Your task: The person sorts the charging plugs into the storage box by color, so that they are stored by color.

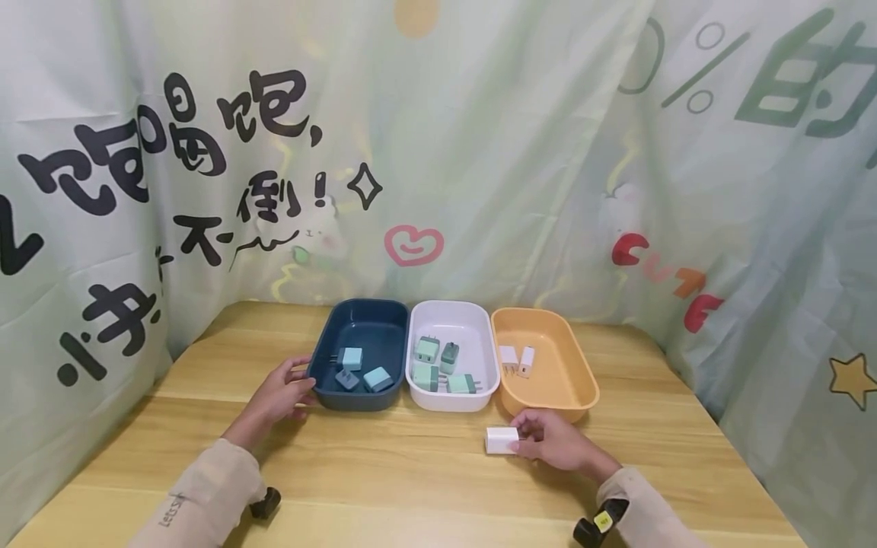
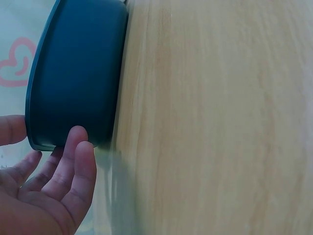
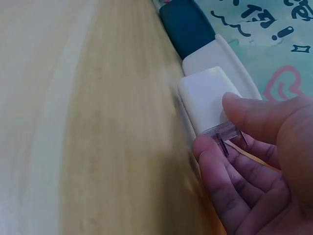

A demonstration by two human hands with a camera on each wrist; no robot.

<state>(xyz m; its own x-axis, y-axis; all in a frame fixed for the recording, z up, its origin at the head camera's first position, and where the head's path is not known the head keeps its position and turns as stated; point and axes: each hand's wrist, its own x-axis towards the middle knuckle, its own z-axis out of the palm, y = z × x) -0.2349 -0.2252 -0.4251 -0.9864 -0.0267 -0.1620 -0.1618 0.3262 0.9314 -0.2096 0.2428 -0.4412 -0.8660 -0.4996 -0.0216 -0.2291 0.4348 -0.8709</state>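
My right hand (image 1: 558, 443) pinches a white charger plug (image 1: 502, 441) between thumb and fingers, in front of the orange bin (image 1: 562, 380). In the right wrist view the metal prongs of the white charger plug (image 3: 205, 98) point back toward the palm. My left hand (image 1: 281, 390) rests its fingertips against the left end of the dark blue bin (image 1: 363, 323), fingers loosely spread, as the left wrist view also shows. Two white charger plugs (image 1: 526, 361) lie in the orange bin. The dark blue bin holds blue charger plugs (image 1: 377, 379).
Between the other two stands a white bin (image 1: 452, 316) holding several green charger plugs (image 1: 426, 349). The three bins sit side by side at the back of the wooden table (image 1: 384, 472). A printed curtain (image 1: 479, 152) hangs close behind them.
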